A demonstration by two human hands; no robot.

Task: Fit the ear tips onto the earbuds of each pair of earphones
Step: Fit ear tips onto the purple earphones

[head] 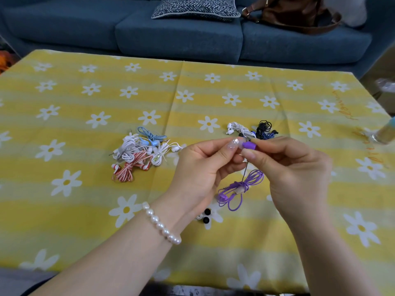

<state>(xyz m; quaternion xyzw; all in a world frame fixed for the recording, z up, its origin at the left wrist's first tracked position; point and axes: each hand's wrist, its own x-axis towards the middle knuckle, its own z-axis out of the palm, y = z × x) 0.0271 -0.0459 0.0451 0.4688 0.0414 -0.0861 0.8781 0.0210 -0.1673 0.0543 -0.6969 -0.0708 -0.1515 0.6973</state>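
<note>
My right hand [288, 167] pinches a purple earbud [249, 145] between thumb and forefinger above the table. My left hand [205, 167] meets it from the left, its fingertips pinching at the earbud's tip; whatever small thing they hold is hidden. The purple cable [239, 189] hangs from the earbud in a bundled loop with the second earbud on the cloth. Three loose ear tips [204, 216], two black and one pale, lie just under my left wrist.
A pile of white, blue and red earphones [139, 152] lies left of my hands. White, black and blue earphones [254, 130] lie behind them. The yellow daisy tablecloth [85, 210] covers the table. A clear bottle [384, 133] stands at the right edge. A blue sofa [171, 35] is behind.
</note>
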